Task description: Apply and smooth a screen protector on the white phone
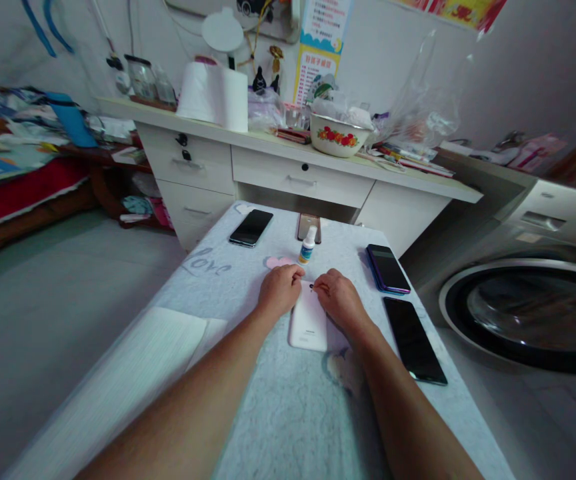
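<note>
A bed (43, 189) and a washing machine (528, 287) show this is a home.

- I have the left forearm (198, 393) bare, slanting in from the lower left.
- My right forearm (408, 400), also bare, slants in from the lower right.
- I see the left hand (281, 291) back upward, fingers curled inward.
- My right hand (341, 300) bends likewise, near it.

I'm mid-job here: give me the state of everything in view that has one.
White phone: flat, back up
Left hand: at its far left edge
Right hand: at its far right edge
Bottle: upright
Left phone: screen up, dark
Near right phone: screen up, dark
Middle drawer: shut
Washer door: shut
Bowl: filled
</note>
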### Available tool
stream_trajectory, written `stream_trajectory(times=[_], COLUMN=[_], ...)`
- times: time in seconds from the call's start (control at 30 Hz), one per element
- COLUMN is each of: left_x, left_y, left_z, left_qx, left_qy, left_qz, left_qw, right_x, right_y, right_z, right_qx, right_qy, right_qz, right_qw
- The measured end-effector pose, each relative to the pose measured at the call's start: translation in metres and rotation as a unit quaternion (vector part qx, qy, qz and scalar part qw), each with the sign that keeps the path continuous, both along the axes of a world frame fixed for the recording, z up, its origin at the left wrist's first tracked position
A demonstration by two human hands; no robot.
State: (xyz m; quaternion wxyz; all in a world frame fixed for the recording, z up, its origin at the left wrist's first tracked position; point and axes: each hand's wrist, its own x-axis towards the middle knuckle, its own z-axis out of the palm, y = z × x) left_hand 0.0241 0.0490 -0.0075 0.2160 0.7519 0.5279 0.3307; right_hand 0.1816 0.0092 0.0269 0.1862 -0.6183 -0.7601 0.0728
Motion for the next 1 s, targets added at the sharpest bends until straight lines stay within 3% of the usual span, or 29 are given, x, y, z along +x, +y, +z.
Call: stream_trajectory(times=[0.37,0.73,1.0], left_x=[0.0,-0.001,0.0], left_y=[-0.001,-0.001,-0.002], left_z=[-0.001,-0.001,0.001], left_qx=[0.012,0.012,0.004], left_qy=[-0.005,-0.005,-0.007], left_qz=[-0.002,0.001,-0.002], left_qw=[1.0,1.0,1.0], right_x=[0.008,0.012,0.012], right_y=[0.004,0.0,0.001], right_z=[-0.003,0.005,0.001], right_qx=[0.007,-0.015,-0.013], right_qy=[0.01,0.029,0.03], right_qz=[-0.04,0.0,0.033], right_qw=[0.999,0.999,0.999])
